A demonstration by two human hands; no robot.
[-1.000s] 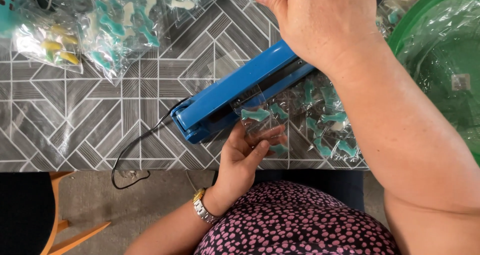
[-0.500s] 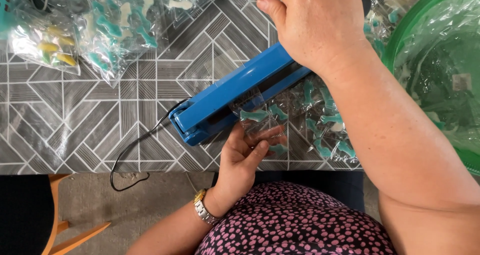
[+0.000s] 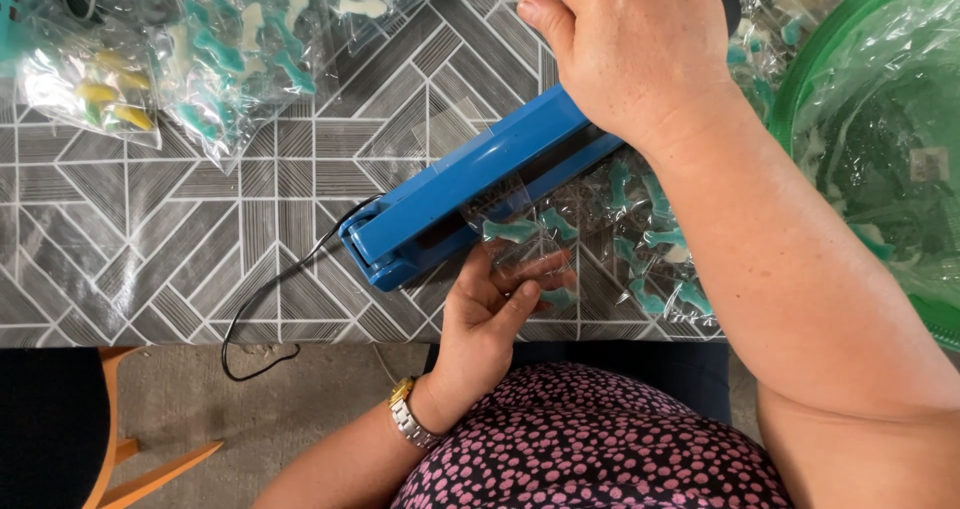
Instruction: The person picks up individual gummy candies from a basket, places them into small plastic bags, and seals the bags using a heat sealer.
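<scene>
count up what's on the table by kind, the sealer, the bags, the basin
Blue heat sealer: 1
Green basin: 1
Small clear bag in the sealer, held by the left hand: 1
Filled clear bags of teal pieces: hard to separate, at least 3
Bag with yellow pieces: 1
Total: at least 7

So the table (image 3: 200, 229) has a grey cloth with a geometric line pattern all over it. A blue heat sealer (image 3: 470, 194) sits diagonally across the middle, and its black cord (image 3: 290, 289) snakes off the near edge and loops down. Top left is a heap of clear bags with teal and white pieces (image 3: 250, 49), and just beside it a clear bag with yellow pieces (image 3: 90, 94). More small clear packets with teal pieces (image 3: 640, 259) lie right next to the sealer toward the near edge. A green basket (image 3: 800, 79) lined with clear plastic sits at the right edge.
</scene>
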